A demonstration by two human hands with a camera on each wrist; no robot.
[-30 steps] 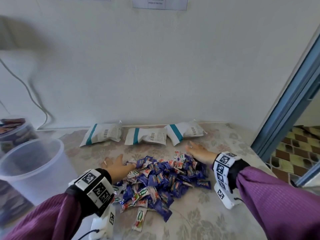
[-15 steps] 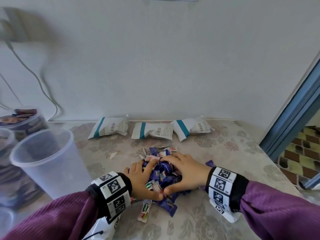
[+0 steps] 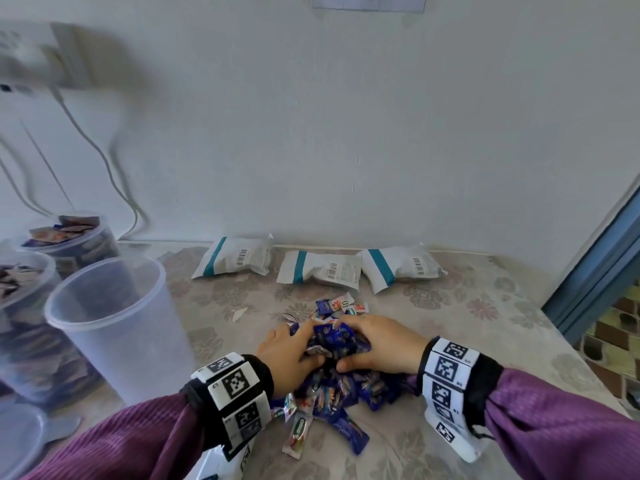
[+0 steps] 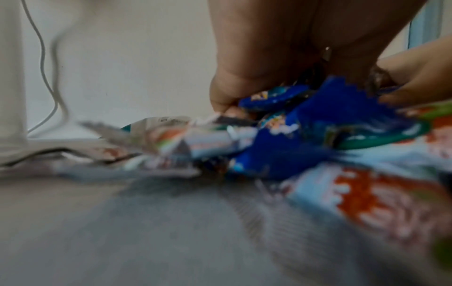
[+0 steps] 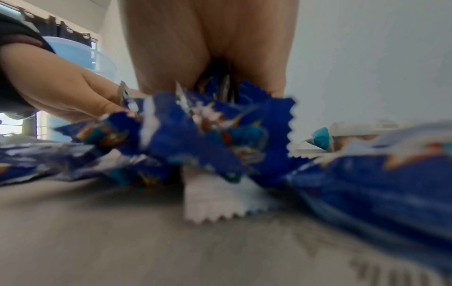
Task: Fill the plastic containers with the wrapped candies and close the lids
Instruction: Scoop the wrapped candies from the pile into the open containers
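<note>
A heap of wrapped candies (image 3: 341, 389), mostly blue with some white ones, lies on the table in front of me. My left hand (image 3: 289, 351) and right hand (image 3: 379, 344) cup a bunch of these candies (image 3: 334, 337) between them, fingers curled round the wrappers. The left wrist view shows my left hand's fingers (image 4: 227, 91) closing on blue wrappers (image 4: 278, 96). In the right wrist view the right hand (image 5: 208, 48) sits above blue wrappers (image 5: 215, 135). An empty translucent plastic container (image 3: 114, 323) stands open at the left.
Two containers holding candies (image 3: 20, 306) (image 3: 72, 237) stand at the far left, with a round lid (image 3: 20, 438) in front. Three white and teal packets (image 3: 235, 256) (image 3: 322, 270) (image 3: 401, 266) lie along the wall. A cable (image 3: 100, 161) hangs at the left. The table (image 3: 519, 358) ends at the right.
Both hands came in from the sides of the spread heap, pushed the candies together and now clasp a bunch of them in the middle.
</note>
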